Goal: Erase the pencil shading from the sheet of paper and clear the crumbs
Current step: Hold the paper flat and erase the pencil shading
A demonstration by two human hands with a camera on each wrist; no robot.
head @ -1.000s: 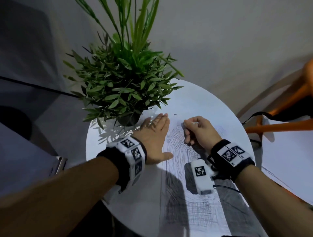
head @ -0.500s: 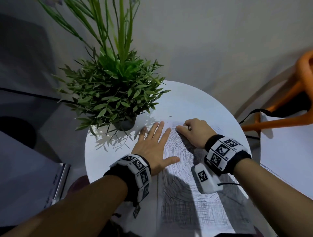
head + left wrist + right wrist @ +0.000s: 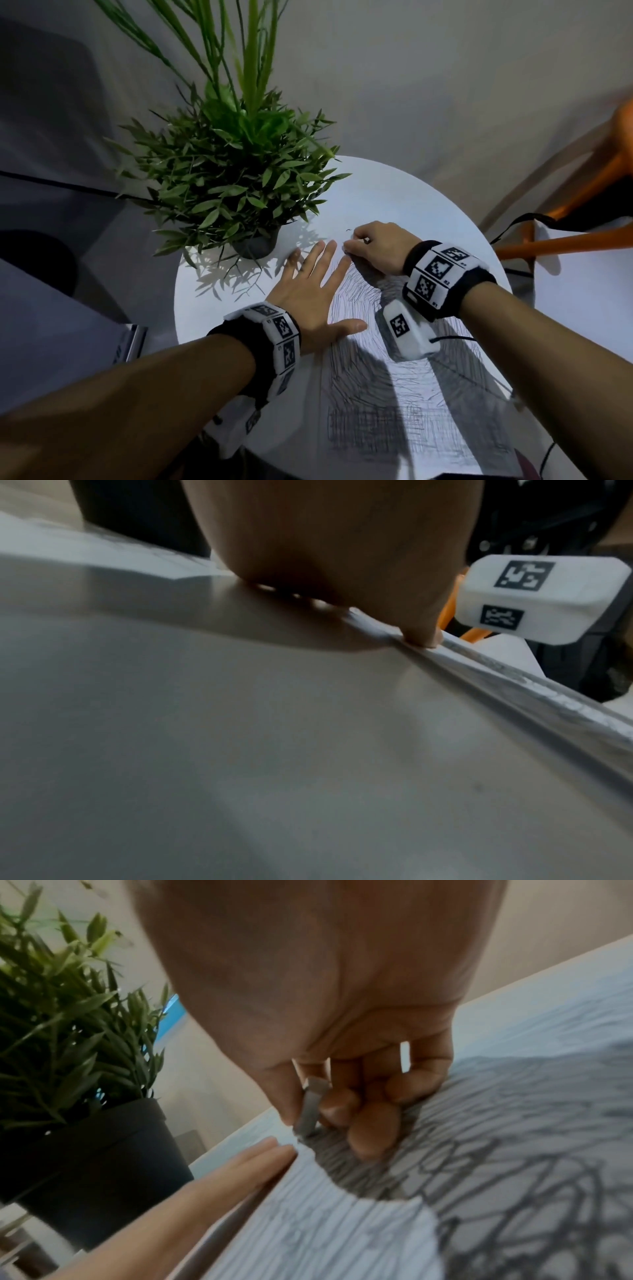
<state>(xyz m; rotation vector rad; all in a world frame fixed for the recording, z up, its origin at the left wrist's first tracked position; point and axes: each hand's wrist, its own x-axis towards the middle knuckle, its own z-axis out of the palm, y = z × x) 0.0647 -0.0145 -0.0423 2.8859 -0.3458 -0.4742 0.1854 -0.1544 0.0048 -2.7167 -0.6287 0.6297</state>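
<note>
Two hands: L hand [image 3: 310, 301] flat, fingers straight, pressing sheet [image 3: 376, 394]; R hand [image 3: 375, 248] fingers pinch eraser [image 3: 311, 1110] on shading. Round white tabletop [image 3: 394, 192] w/ potted plant [image 3: 233, 178].

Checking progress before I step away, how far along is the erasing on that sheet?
Barely begun. The sheet of paper is still mostly covered in pencil shading. In hand: the right hand pinches the eraser at the far edge while the left hand presses flat. Nearly all erasing and crumb clearing remain.
</note>
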